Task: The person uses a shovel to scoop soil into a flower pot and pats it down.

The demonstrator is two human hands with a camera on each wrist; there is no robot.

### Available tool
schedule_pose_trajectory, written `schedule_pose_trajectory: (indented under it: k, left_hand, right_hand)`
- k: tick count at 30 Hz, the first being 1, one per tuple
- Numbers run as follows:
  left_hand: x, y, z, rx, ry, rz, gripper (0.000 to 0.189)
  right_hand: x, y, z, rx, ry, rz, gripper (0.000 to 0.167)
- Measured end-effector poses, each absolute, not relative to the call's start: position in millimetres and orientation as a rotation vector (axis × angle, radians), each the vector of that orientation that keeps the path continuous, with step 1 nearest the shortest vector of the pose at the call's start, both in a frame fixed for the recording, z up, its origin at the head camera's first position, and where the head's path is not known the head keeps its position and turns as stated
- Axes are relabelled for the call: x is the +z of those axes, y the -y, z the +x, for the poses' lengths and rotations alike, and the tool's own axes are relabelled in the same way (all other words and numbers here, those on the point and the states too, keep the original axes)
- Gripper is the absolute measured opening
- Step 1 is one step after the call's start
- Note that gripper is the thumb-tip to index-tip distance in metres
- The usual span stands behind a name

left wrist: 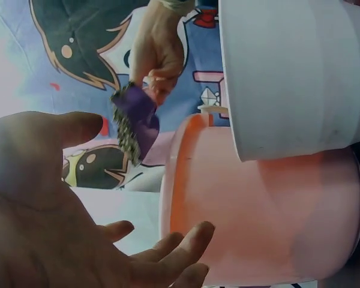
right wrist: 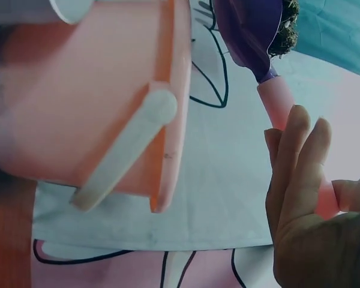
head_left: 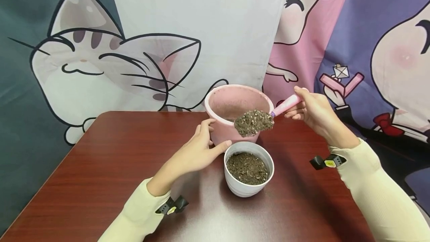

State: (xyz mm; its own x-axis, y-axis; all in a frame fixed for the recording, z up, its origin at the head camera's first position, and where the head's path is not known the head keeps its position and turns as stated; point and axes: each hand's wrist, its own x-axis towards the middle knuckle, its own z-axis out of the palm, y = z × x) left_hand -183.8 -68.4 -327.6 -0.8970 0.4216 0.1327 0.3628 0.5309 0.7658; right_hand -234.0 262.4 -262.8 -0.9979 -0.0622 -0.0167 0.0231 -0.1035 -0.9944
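Note:
My right hand (head_left: 315, 111) grips the pink handle of a small trowel (head_left: 287, 105). Its purple blade (left wrist: 139, 117) carries a heap of dark, speckled soil (head_left: 253, 122) above the near rim of a pink bucket (head_left: 220, 130). In front of the bucket stands a white flowerpot (head_left: 245, 189), with soil (head_left: 247, 168) inside. My left hand (head_left: 198, 148) is spread beside both containers, fingers towards the bucket's side and thumb by the pot's rim. Whether it touches either one, I cannot tell. It holds nothing in the left wrist view.
The containers stand on a reddish-brown wooden table (head_left: 134, 156). Behind it hangs a cloth backdrop (head_left: 201, 6) with cartoon figures. A pale carrying handle (right wrist: 123, 147) hangs down the bucket's side in the right wrist view.

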Motion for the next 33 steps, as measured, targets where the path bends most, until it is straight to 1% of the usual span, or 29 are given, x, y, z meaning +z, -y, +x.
schedule_pose_trajectory:
  k: [6,10,12,18,22,26,33]
  left_hand:
    - [-327,69,-182,1.329,-2.596,0.724,0.072]
    - [-327,66,-182,1.348,-2.571,0.711,0.071]
    - [-329,64,-182,1.320,-2.552,0.732,0.076]
    - [-345,57,-186,1.106,-2.556,0.896,0.108]
    - [-355,54,-188,0.931,-2.595,0.992,0.122]
    - [-360,52,-188,0.838,-2.602,1.039,0.125]
    - [-363,49,-190,0.782,-2.653,1.072,0.121]
  right_hand:
    - [-278,-263,-216,-2.271,-2.081,-0.012,0.032]
    - [-295,-262,-206,-2.230,-2.121,-0.025,0.033]
    - [-305,-260,-203,-2.175,-2.164,-0.030,0.037]
    - [-331,-251,-200,-2.027,-2.281,-0.041,0.041]
    - [-340,-244,-200,-1.985,-2.382,-0.094,0.043]
    - [-344,-241,-197,-1.993,-2.482,-0.227,0.044]
    - [-340,-241,-190,-1.984,-2.610,-0.378,0.041]
